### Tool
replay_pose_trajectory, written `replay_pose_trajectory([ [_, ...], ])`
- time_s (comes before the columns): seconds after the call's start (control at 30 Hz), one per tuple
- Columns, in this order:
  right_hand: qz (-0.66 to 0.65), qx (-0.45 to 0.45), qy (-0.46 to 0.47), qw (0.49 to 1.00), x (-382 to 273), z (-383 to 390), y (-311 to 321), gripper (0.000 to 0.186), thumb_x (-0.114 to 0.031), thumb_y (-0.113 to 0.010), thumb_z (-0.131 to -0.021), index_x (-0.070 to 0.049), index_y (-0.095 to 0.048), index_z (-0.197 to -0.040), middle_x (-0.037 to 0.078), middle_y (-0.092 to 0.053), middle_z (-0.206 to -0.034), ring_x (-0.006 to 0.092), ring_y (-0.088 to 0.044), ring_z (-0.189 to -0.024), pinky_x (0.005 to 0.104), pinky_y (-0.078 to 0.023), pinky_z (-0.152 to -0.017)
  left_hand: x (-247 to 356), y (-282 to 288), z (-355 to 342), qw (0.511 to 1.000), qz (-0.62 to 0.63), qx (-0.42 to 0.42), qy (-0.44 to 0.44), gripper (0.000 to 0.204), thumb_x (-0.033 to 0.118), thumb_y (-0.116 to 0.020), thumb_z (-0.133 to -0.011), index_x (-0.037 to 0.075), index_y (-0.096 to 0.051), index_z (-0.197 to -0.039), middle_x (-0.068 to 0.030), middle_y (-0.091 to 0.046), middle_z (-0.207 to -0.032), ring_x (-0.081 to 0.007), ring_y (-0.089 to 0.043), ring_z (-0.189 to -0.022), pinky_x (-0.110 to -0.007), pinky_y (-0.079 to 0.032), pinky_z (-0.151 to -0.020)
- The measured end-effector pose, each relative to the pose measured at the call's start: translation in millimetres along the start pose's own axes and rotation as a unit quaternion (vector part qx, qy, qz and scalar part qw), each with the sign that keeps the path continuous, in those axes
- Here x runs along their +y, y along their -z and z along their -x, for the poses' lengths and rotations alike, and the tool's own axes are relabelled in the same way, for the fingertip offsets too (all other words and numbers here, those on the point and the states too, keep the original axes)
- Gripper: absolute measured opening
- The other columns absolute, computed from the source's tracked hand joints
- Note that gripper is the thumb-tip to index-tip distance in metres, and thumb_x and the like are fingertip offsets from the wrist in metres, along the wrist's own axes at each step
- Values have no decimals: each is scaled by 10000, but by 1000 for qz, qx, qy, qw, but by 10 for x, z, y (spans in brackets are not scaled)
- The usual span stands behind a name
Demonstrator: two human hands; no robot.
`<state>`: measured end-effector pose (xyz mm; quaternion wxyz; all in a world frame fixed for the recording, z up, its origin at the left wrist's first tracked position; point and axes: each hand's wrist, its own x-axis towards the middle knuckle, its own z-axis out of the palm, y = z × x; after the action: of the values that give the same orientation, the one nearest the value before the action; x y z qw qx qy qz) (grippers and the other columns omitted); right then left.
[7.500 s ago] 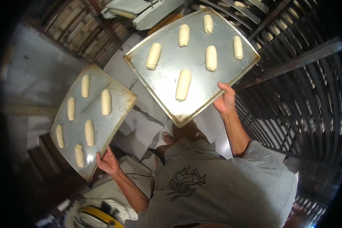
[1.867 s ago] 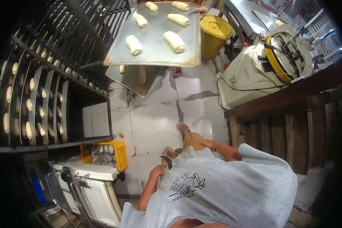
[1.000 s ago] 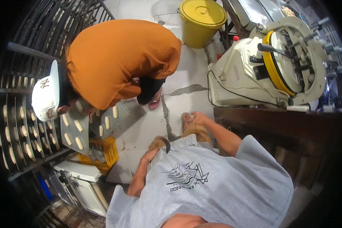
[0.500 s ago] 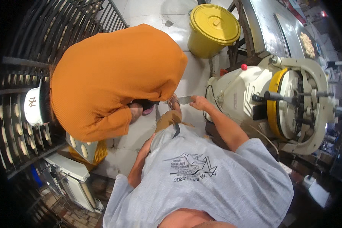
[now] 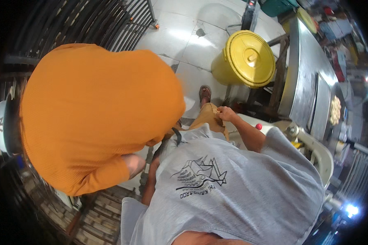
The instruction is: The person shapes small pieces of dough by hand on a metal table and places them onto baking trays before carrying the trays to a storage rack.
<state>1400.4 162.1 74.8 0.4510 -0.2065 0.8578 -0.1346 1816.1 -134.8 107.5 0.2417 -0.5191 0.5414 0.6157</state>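
My right hand (image 5: 226, 114) hangs beside the tan shorts (image 5: 206, 116) I wear, its fingers curled in and nothing seen in them. Low along my left side runs my left forearm (image 5: 150, 177); that hand is mostly hidden beside my clothes, so its fingers do not show. A co-worker in an orange top (image 5: 98, 110) bends over close at my left, nearly against me. The co-worker's bare arm (image 5: 134, 164) points down toward the floor. My grey T-shirt (image 5: 216, 192) fills the lower middle.
A lidded yellow bin (image 5: 249, 59) stands ahead, beside a steel table (image 5: 304, 81) with a heap of pale pieces (image 5: 335, 110) on it. A cream machine (image 5: 323, 159) is close at my right. Dark slatted racks (image 5: 131, 28) line the left. Tiled floor (image 5: 171, 36) lies ahead.
My view has shifted and I have stepped forward past the machine. My right hand has drawn in to my shorts, its pointing finger now curled. The co-worker appears further left.
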Motion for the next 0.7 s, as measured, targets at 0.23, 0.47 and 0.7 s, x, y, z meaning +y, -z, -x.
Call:
replay_pose_trajectory([
  [0.23, -4, 19, 106, 994, 122, -1122, 992, 545, -420, -710, -867, -10, -726, -1225, 265, -740, -1156, 423, -706, -1112, 462, -549, -970, 1044, -531, -80, 998, 11, 54, -5, 728, 587, -606, -1017, -23, -621, -1413, -140, -667, -1369, -231, -606, -1240, -347, -457, -1074],
  [0.47, -22, 0, 71, 997, 162, -1885, 2079, 511, -359, -701, -903, 14, -708, -1252, 275, -733, -1190, 395, -709, -1137, 453, -541, -995, 2374, -769, -952, 999, -13, 43, -20, 723, 590, -599, -1020, -20, -627, -1407, -139, -669, -1361, -229, -607, -1231, -345, -459, -1067],
  [0.7, 1, 29, 72, 997, 63, -2661, 2907, 590, -379, -705, -915, 18, -665, -1348, 257, -741, -1215, 385, -708, -1166, 436, -545, -1031, 3394, -588, -1518, 999, -16, 22, -35, 719, 594, -592, -1022, -16, -632, -1401, -138, -672, -1353, -226, -609, -1222, -344, -462, -1060],
])
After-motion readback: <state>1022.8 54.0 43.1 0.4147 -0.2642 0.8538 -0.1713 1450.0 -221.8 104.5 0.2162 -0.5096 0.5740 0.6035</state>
